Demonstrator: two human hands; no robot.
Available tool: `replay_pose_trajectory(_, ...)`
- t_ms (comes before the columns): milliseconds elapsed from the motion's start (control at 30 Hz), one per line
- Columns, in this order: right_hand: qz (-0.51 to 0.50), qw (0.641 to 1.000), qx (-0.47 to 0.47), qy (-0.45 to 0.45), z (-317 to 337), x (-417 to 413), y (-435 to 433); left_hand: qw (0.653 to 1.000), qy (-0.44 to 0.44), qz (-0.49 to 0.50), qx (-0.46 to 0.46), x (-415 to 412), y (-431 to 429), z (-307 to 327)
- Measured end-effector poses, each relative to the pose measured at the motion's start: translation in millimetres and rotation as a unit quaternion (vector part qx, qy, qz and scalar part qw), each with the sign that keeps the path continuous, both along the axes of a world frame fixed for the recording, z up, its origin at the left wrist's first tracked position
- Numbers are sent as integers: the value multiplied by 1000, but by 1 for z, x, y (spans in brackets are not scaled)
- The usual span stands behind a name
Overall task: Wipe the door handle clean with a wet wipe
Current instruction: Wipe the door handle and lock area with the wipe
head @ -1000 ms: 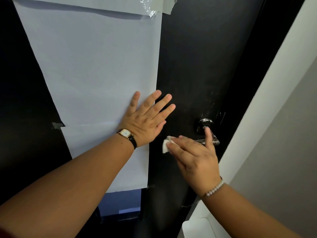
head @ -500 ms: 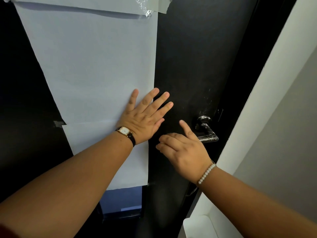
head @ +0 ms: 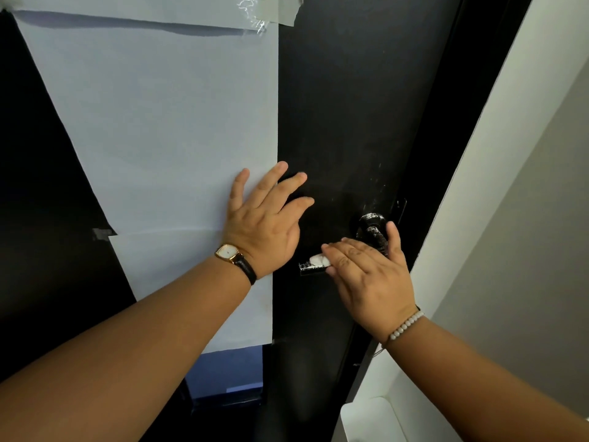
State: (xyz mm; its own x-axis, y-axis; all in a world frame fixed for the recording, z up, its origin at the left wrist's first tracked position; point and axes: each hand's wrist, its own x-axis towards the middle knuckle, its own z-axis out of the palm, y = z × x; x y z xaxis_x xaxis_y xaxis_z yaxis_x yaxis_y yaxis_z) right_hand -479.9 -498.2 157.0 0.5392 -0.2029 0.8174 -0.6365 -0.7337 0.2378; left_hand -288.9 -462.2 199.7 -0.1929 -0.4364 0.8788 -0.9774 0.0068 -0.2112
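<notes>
A right hand [head: 369,279] pinched a soft, limp wet wipe [head: 318,260] against the rigid lever door handle [head: 371,232], near the door's right edge, while the left hand [head: 264,228] lay flat, holding nothing.

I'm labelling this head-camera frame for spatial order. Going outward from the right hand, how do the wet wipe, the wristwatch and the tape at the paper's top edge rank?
From the right hand:
1. wet wipe: under its fingertips, on the door handle.
2. wristwatch: to the left, on the left hand wrist.
3. tape: far up, at the paper's top edge.
</notes>
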Motion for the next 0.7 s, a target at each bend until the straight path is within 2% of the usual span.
replay_pose_trajectory(67, -6, 1000, 22, -11, 2, -7, -3, 996, 66, -59, 14, -15, 6, 6)
replay_pose_trajectory(133, -10, 999, 33, -20, 0, -16, -8, 982, 137, -101, 80, -31, 9, 12)
replay_pose_trajectory(200, -9, 999, 30, -26, -3, -21, -13, 959, 215, -91, 159, -46, 7, 16)
replay_pose_trajectory(333, 5, 999, 17, -42, -12, -23, -12, 905, 335, -27, 261, -64, -4, 13)
replay_pose_trajectory(500, 59, 997, 24, -41, -22, -38, -18, 890, 344, -8, 299, -72, -7, 5)
replay_pose_trajectory(700, 35, 997, 43, -52, -13, -35, -16, 879, 334, -5, 339, -69, -9, 4)
